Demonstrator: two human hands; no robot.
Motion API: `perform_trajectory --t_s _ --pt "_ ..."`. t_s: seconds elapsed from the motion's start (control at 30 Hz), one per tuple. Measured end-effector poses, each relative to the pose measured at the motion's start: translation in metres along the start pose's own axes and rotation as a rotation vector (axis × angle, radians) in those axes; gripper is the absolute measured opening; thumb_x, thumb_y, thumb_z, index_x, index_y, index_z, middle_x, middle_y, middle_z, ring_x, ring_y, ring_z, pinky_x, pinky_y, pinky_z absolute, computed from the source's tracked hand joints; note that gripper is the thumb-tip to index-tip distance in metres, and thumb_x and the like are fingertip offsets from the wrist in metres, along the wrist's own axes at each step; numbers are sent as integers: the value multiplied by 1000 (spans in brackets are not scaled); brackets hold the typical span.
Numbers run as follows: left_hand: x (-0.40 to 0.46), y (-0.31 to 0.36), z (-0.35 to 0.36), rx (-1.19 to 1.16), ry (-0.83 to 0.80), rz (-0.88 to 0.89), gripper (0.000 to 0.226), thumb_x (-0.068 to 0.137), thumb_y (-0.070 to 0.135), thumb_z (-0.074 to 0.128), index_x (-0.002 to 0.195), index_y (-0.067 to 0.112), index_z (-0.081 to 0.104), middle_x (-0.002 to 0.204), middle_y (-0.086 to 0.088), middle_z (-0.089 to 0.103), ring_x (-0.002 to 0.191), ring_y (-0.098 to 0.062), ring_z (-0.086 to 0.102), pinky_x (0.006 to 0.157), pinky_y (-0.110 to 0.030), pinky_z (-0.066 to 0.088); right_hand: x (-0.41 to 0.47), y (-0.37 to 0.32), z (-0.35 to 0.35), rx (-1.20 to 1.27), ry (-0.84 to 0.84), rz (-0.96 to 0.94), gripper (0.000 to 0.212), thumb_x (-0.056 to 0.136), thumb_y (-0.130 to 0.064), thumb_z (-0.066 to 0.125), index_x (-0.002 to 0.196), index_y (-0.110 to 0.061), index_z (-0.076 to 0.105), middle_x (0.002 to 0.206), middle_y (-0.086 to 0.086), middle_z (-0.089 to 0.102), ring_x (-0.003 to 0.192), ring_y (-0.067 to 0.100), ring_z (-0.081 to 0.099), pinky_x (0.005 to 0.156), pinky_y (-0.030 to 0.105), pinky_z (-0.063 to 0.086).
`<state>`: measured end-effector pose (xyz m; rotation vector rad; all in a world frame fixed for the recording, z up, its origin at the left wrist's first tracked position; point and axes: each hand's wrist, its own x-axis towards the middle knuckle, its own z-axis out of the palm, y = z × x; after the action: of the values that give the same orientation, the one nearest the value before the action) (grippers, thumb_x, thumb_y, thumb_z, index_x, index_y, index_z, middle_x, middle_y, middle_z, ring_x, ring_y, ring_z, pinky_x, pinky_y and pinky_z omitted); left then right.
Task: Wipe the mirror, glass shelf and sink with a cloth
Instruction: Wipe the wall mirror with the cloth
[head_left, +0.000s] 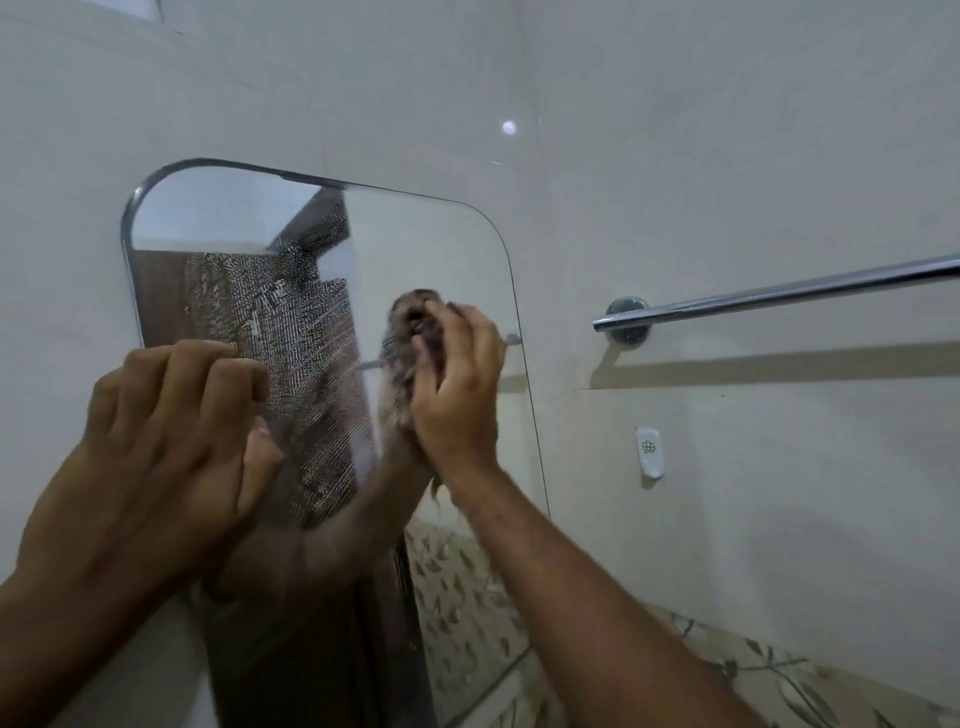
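Pressing against mirror (426, 249), right hand (460, 389) clenched round bunched cloth (410, 322), left hand (171, 421) loosely curled, grasping nothing, streaky smears on glass, rail (779, 296) beside

head cam, on my head, only view | tilted up and rolled, facing the wall mirror (426, 249) at close range | my left hand (171, 431) and right hand (457, 384) fill lower centre | towel bar (779, 296) at right edge | wide-angle bending at borders
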<state>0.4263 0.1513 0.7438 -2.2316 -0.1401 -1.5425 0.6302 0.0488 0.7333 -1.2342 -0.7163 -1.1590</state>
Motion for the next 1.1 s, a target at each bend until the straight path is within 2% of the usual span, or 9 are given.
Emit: perform_trajectory --t_s 0.17,0.27,0.37,0.47,0.63,0.73,0.8,1.0,1.1 --pt "2 2 3 -3 42 -5 31 94 30 27 105 10 47 105 -11 42 92 -37 45 85 -61 42 34 47 -8 -74 136 205 33 100 -23 56 130 -12 59 129 9 51 122 24 48 102 42 48" --pt "2 -2 8 32 26 -26 35 93 32 26 108 9 48 107 -11 42 96 -39 45 85 -62 42 0 22 -9 -59 51 66 34 101 -23 54 134 -14 57 136 9 47 128 22 44 106 42 46" --pt "3 -6 12 -18 14 -17 42 92 37 25 108 5 48 111 11 35 100 -41 46 91 -65 39 -49 -9 -12 -23 -144 -180 40 94 -14 62 134 -12 58 145 14 45 141 30 35 119 43 31" --pt "5 -2 9 60 -55 -60 41 91 32 28 105 3 53 108 -7 48 101 -40 47 90 -63 38 -55 -8 -19 -10 -252 -279 54 81 -2 67 134 -9 60 146 17 46 143 34 33 121 41 26" --pt "7 -4 10 131 -140 -86 40 90 34 26 110 10 51 110 -14 45 102 -35 46 89 -58 37 0 37 -22 -17 -18 90 35 99 -23 55 131 -11 59 135 12 50 129 25 46 108 44 43" --pt "3 0 8 109 -6 6 27 91 23 35 104 5 51 103 -17 44 94 -37 47 82 -59 40 6 54 -23 -68 76 184 40 99 -32 50 131 -9 58 133 12 50 125 27 49 106 45 44" --pt "0 5 3 156 105 70 21 87 19 45 100 5 52 101 -17 48 95 -37 46 83 -56 38 -9 45 -20 -89 66 171 37 101 -28 51 134 -11 56 138 10 47 130 25 45 110 43 43" --pt "-1 1 0 239 73 75 21 88 22 45 101 6 50 101 -16 49 98 -36 45 86 -51 33 -83 2 -16 -53 -117 -90 39 100 -20 58 138 -15 54 146 11 41 139 24 37 115 35 39" --pt "-1 0 2 238 65 88 21 88 21 46 102 7 50 102 -15 48 99 -35 45 87 -50 33 -66 15 -17 -13 -95 -47 39 99 -18 59 137 -15 55 143 11 43 136 24 40 114 39 41"
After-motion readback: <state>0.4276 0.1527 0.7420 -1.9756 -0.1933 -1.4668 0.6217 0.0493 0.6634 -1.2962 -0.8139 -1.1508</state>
